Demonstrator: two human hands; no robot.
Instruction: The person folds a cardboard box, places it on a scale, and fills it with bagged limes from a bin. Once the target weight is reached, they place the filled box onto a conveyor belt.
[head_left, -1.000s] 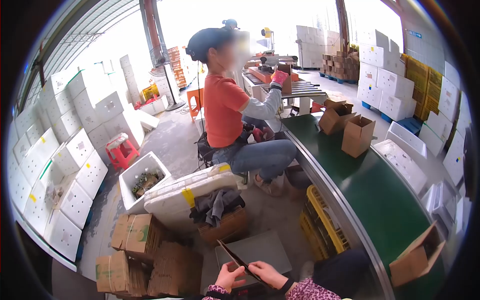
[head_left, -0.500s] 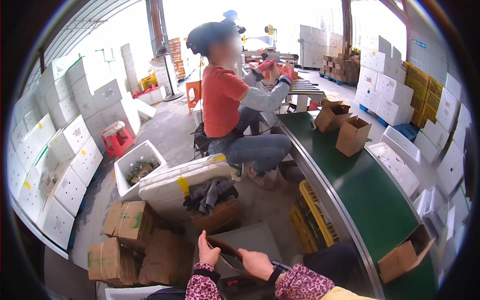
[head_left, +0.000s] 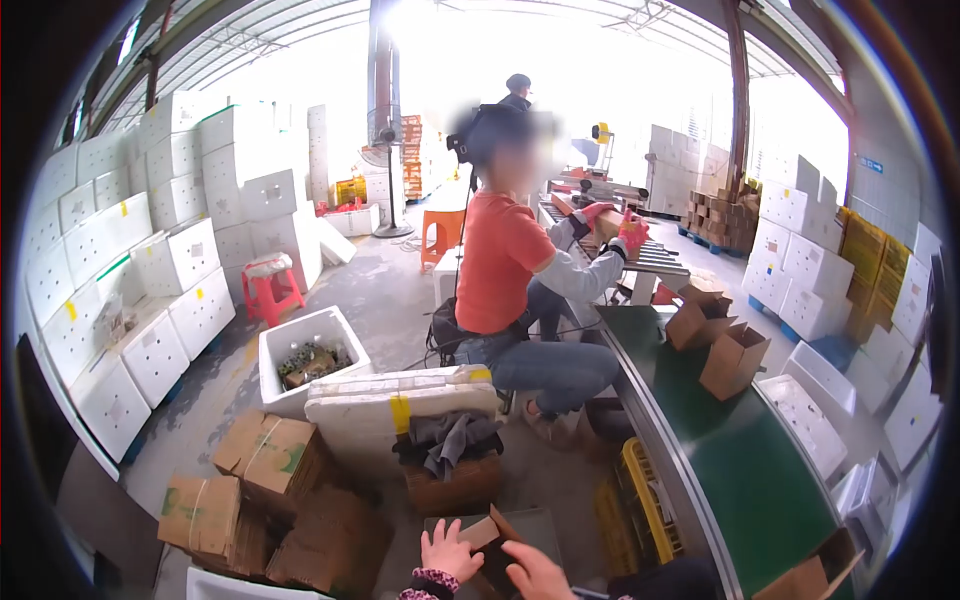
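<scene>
A small brown cardboard box (head_left: 493, 530) with raised flaps is low in the head view, between my hands. My left hand (head_left: 450, 552) is at its left side, fingers spread; whether the fingertips touch the cardboard is hard to tell. On the right side, my right hand (head_left: 538, 572) has its thumb and fingers around the box's edge. Below the box is a grey flat surface (head_left: 545, 535), partly hidden. The lower parts of both hands are cut off by the frame's bottom edge.
A green conveyor belt (head_left: 745, 470) runs along my right, carrying open cardboard boxes (head_left: 735, 362). A seated co-worker (head_left: 500, 260) is ahead. Bundled flat cartons (head_left: 265, 450) stand at left, near a white foam box (head_left: 285, 345). A yellow crate (head_left: 648, 500) is beside the belt.
The view has tilted up and turned left. The cardboard has gone from a narrow, flat-looking shape to a box with flaps apart. My left hand's fingers have spread.
</scene>
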